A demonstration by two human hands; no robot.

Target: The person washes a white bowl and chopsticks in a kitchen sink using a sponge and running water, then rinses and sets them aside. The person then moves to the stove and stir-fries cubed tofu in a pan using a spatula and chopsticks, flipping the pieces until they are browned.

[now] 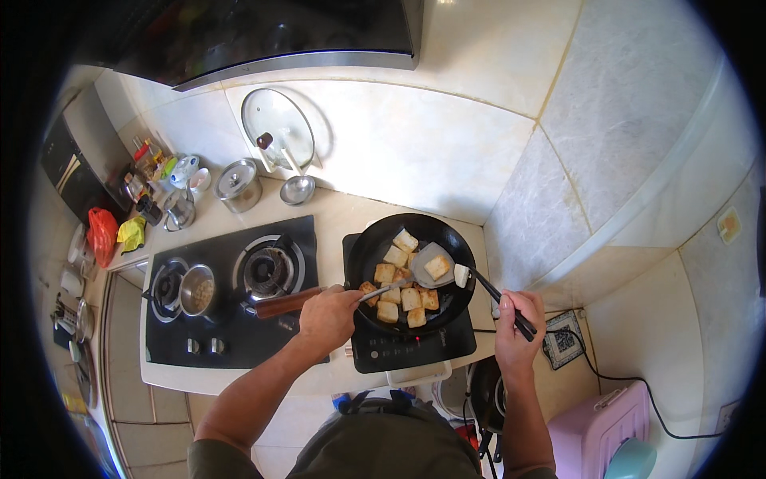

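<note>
My left hand is closed around a metal spatula, whose flat head is inside a black frying pan. A browned tofu piece rests on that head. From behind my left hand a wooden handle sticks out leftward; its joint is hidden. My right hand grips black chopsticks, their tips at a paler tofu piece near the pan's right rim. Several golden tofu pieces lie in the pan, which sits on a black induction cooker with a red light.
Left of the pan is a gas hob bearing a small steel pot. Behind are a lidded pot, a ladle and a glass lid against the wall. A range hood hangs above. A power cord runs right, above a pink bin.
</note>
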